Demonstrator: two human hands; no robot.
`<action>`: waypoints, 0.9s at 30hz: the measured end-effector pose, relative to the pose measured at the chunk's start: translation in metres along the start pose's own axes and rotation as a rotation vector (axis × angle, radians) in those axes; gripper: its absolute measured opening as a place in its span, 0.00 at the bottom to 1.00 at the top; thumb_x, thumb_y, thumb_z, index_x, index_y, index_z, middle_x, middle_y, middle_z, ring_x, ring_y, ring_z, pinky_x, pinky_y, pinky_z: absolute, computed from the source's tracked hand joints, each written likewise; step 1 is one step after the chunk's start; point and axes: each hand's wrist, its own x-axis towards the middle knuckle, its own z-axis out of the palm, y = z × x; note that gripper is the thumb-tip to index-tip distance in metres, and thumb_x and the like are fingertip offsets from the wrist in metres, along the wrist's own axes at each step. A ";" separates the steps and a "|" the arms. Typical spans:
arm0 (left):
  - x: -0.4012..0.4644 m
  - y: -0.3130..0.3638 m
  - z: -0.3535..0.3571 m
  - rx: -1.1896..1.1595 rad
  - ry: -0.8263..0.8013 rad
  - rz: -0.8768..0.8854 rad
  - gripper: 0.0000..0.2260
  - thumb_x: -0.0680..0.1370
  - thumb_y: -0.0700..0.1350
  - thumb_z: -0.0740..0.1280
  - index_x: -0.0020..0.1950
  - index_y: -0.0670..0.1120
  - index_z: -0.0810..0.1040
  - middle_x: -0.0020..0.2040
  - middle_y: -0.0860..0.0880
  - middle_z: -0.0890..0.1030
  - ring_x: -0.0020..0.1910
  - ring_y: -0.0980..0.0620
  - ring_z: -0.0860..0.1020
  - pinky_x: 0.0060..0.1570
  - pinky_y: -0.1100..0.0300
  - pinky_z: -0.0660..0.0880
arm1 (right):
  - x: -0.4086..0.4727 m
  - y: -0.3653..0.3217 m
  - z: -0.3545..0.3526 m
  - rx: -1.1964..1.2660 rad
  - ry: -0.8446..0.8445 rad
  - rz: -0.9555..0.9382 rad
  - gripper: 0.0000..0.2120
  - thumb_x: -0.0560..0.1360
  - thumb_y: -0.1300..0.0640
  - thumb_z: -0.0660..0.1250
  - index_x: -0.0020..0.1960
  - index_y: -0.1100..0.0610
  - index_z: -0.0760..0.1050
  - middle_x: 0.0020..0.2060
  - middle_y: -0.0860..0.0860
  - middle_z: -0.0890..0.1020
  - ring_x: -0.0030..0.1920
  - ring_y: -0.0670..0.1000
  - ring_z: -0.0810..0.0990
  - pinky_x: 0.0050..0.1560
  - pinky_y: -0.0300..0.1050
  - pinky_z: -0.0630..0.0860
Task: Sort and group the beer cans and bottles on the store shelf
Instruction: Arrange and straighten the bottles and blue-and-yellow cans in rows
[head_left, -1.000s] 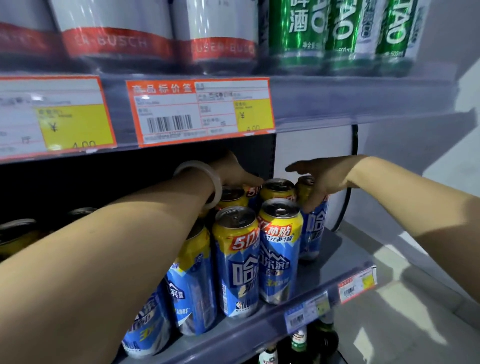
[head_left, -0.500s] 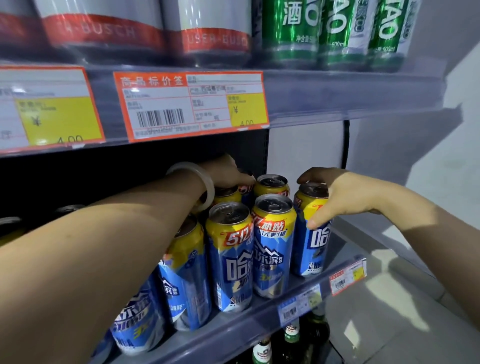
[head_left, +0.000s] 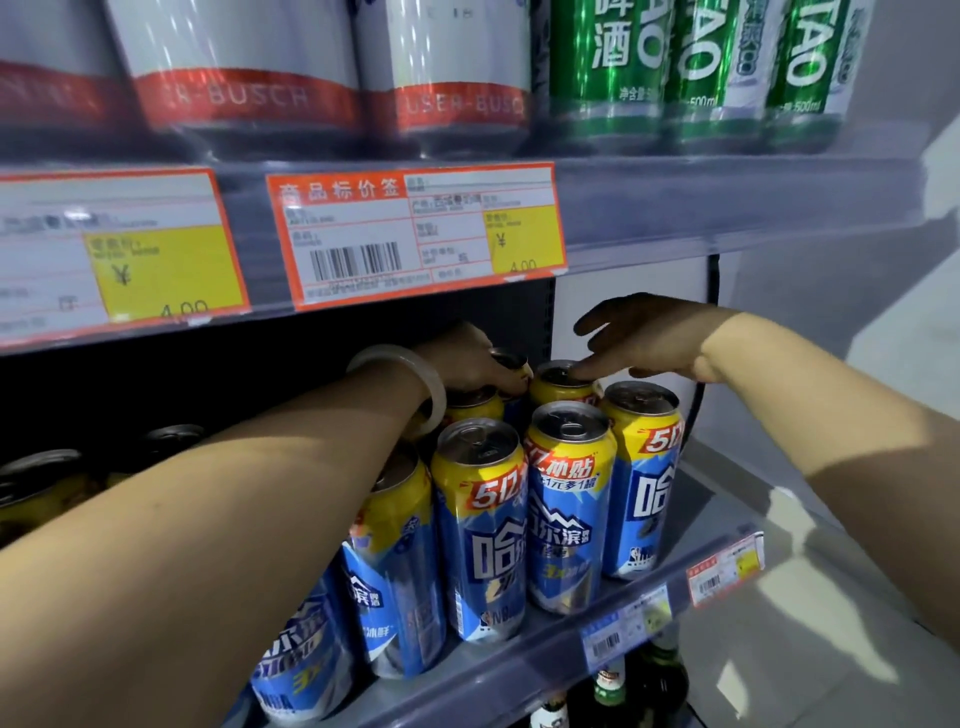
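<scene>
- The left hand (head_left: 462, 358) is reached deep into the middle shelf (head_left: 519, 670), and its grip is curled over the top of a rear can (head_left: 511, 364) in the back row.
- A pale bangle (head_left: 410, 384) is worn on the left wrist.
- The right hand (head_left: 644, 338) is held above the cans with its grip spread; one fingertip is laid on the lid of a back-row can (head_left: 563, 382), and nothing is clasped.
- Blue-and-yellow beer cans are stood upright in rows on the middle shelf; a front can (head_left: 569, 504) is seen just beside another front can (head_left: 480, 525), and a right-hand can (head_left: 644, 478) is stood nearest the shelf's end.
- On the upper shelf, white-and-red cans (head_left: 244, 78) are grouped on the left and green cans (head_left: 696, 67) on the right.
- An orange-edged price tag (head_left: 415, 234) is fixed to the upper shelf's front edge.
- Green bottles (head_left: 613, 686) are partly seen on the shelf below.
</scene>
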 end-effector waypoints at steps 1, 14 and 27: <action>-0.001 0.000 0.000 -0.019 0.004 -0.002 0.17 0.71 0.49 0.73 0.54 0.40 0.79 0.51 0.42 0.81 0.49 0.46 0.79 0.47 0.55 0.75 | 0.004 -0.007 0.005 -0.043 -0.066 0.030 0.31 0.69 0.54 0.74 0.69 0.54 0.67 0.65 0.54 0.73 0.65 0.55 0.71 0.64 0.51 0.72; -0.002 0.015 0.004 0.031 0.052 0.006 0.22 0.67 0.52 0.76 0.54 0.40 0.78 0.50 0.43 0.81 0.46 0.48 0.79 0.44 0.56 0.76 | 0.022 -0.006 0.008 -0.306 -0.071 0.074 0.22 0.66 0.53 0.76 0.56 0.61 0.77 0.52 0.55 0.81 0.53 0.55 0.79 0.55 0.50 0.79; -0.006 0.032 0.002 0.170 -0.038 0.060 0.18 0.65 0.55 0.76 0.45 0.43 0.80 0.42 0.46 0.81 0.37 0.54 0.76 0.33 0.62 0.72 | 0.022 0.004 0.003 -0.208 -0.116 0.095 0.22 0.71 0.58 0.71 0.63 0.59 0.74 0.60 0.56 0.77 0.61 0.56 0.74 0.63 0.52 0.74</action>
